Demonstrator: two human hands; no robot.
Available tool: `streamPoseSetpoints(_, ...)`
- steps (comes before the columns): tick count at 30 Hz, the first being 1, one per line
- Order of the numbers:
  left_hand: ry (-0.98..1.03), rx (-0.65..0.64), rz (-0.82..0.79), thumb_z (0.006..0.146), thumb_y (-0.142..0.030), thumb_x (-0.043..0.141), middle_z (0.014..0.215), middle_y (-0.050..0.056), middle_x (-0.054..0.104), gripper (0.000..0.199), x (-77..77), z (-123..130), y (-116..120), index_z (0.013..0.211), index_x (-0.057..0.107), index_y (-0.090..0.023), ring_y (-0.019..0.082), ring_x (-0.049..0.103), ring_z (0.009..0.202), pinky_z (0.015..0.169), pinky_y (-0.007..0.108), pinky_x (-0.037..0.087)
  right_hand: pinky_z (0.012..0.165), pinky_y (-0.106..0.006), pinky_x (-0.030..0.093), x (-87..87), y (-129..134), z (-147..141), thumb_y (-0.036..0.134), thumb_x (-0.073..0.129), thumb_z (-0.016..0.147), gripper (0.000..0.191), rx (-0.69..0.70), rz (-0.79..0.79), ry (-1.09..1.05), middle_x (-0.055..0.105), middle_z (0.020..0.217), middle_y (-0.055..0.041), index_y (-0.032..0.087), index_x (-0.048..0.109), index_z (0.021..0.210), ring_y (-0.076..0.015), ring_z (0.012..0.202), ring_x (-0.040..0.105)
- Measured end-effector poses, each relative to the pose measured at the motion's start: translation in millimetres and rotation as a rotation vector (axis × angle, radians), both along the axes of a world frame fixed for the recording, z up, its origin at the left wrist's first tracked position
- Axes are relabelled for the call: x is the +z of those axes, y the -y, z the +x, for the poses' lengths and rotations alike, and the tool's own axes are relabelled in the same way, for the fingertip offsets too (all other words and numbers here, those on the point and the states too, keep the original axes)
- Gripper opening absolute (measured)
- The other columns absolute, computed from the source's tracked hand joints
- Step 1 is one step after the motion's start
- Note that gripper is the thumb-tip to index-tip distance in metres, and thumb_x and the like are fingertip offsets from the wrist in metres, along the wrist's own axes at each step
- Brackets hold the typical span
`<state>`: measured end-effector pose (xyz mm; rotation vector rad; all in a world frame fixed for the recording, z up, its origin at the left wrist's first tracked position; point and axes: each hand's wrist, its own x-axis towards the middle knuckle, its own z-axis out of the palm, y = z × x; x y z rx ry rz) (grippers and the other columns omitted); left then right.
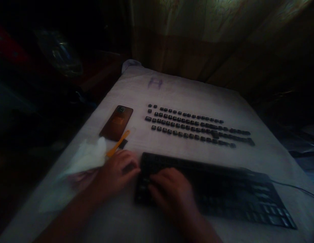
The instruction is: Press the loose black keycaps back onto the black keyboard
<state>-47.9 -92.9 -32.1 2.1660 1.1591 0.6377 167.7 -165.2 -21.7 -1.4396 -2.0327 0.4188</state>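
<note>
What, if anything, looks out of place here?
Black keycaps lie in rows on the white cloth, not on the keyboard. One bulkier piece, toward the right, breaks the even rows. Too dim and blurred to judge damage.

Hands counted: two, being one left hand and one right hand. Keyboards: one keyboard, with one cable visible at its right end. Loose keys: four rows observed; the right-hand ends blur together, so no firm total can be certified. Phones: one phone. Yellow tools: one slim yellow tool, with one small dark piece beside it. Crumpled white items: one white bundle, material indistinct. Purple marks on the pale cloth: one purple mark.
</note>
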Motion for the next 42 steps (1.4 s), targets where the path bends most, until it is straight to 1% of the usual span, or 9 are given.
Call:
streamPoseSetpoints(3, -0.004, 0.006, -0.004, 0.086, -0.028, 0.065, 0.113, 0.002, 0.066, 0.004, -1.2, 1, 4, 0.085, 0.063, -0.025, 0.024, 0.060, 0.107, 0.093, 0.041, 0.050, 0.063, -0.033, 0.049, 0.6, 0, -1, 0.018, 0.063, 0.086, 0.014, -0.011, -0.034, 0.006, 0.070, 0.080, -0.0048, 0.020, 0.074, 0.093, -0.0202, 0.072, 0.063)
streamPoseSetpoints(5, -0.010, 0.004, -0.009, 0.084, -0.029, 0.068, 0.124, 0.003, 0.063, 0.007, -2.5, 1, 6, 0.088, 0.064, -0.026, 0.026, 0.058, 0.116, 0.098, 0.045, 0.048, 0.063, -0.033, 0.048, 1.2, 0, -2, 0.018, 0.063, 0.084, 0.014, -0.015, -0.043, 0.011, 0.070, 0.079, -0.0045, 0.021, 0.075, 0.092, -0.0205, 0.071, 0.063)
streamPoseSetpoints(10, -0.028, -0.032, -0.026, 0.083, -0.029, 0.071, 0.137, 0.004, 0.057, 0.014, -4.0, 0, 8, 0.094, 0.064, -0.027, 0.028, 0.050, 0.131, 0.107, 0.052, 0.043, 0.064, -0.033, 0.047, 2.2, 0, -5, 0.017, 0.064, 0.083, 0.013, -0.036, -0.053, 0.016, 0.070, 0.078, -0.0044, 0.021, 0.074, 0.090, -0.0207, 0.072, 0.064)
streamPoseSetpoints(14, -0.044, -0.039, -0.045, 0.083, -0.030, 0.071, 0.140, 0.005, 0.056, 0.014, -5.1, -1, 9, 0.095, 0.064, -0.027, 0.029, 0.047, 0.134, 0.108, 0.054, 0.042, 0.063, -0.033, 0.046, 3.3, -1, -7, 0.016, 0.064, 0.081, 0.013, -0.055, -0.051, 0.010, 0.069, 0.077, -0.0042, 0.021, 0.074, 0.088, -0.0211, 0.070, 0.063)
streamPoseSetpoints(21, -0.044, -0.035, -0.055, 0.083, -0.027, 0.070, 0.141, 0.005, 0.055, 0.013, -8.0, 0, 9, 0.094, 0.064, -0.026, 0.030, 0.045, 0.136, 0.110, 0.055, 0.039, 0.065, -0.034, 0.046, 3.1, -2, -7, 0.014, 0.066, 0.081, 0.013, -0.048, -0.067, 0.028, 0.069, 0.078, -0.0039, 0.021, 0.074, 0.089, -0.0216, 0.072, 0.063)
streamPoseSetpoints(26, -0.051, -0.016, -0.128, 0.084, -0.027, 0.067, 0.143, 0.005, 0.053, 0.010, -1.2, 4, 10, 0.093, 0.063, -0.026, 0.029, 0.042, 0.138, 0.113, 0.055, 0.035, 0.065, -0.032, 0.044, 3.8, -1, -7, 0.013, 0.066, 0.080, 0.015, -0.035, -0.098, 0.048, 0.070, 0.078, -0.0033, 0.022, 0.075, 0.089, -0.0207, 0.072, 0.063)
streamPoseSetpoints(30, -0.025, -0.002, -0.177, 0.083, -0.026, 0.065, 0.143, 0.006, 0.053, 0.008, 2.9, 8, 12, 0.091, 0.062, -0.025, 0.030, 0.040, 0.139, 0.114, 0.054, 0.032, 0.065, -0.032, 0.042, 5.5, -1, -8, 0.012, 0.066, 0.080, 0.016, -0.041, -0.069, 0.070, 0.070, 0.077, -0.0034, 0.022, 0.076, 0.087, -0.0204, 0.070, 0.062)
streamPoseSetpoints(35, -0.010, 0.001, -0.183, 0.083, -0.025, 0.065, 0.144, 0.006, 0.051, 0.009, 0.4, 10, 13, 0.091, 0.062, -0.025, 0.030, 0.039, 0.140, 0.115, 0.054, 0.031, 0.062, -0.030, 0.039, 7.9, -1, -9, 0.012, 0.064, 0.082, 0.015, -0.028, -0.025, 0.099, 0.068, 0.074, -0.0030, 0.022, 0.075, 0.083, -0.0192, 0.066, 0.060)
streamPoseSetpoints(42, -0.026, 0.013, -0.201, 0.082, -0.023, 0.065, 0.148, 0.005, 0.048, 0.013, -1.1, 11, 13, 0.094, 0.061, -0.025, 0.030, 0.032, 0.145, 0.117, 0.056, 0.027, 0.060, -0.030, 0.036, 5.3, -1, -11, 0.013, 0.064, 0.082, 0.013, -0.036, 0.051, 0.169, 0.068, 0.073, -0.0027, 0.022, 0.074, 0.081, -0.0188, 0.064, 0.058)
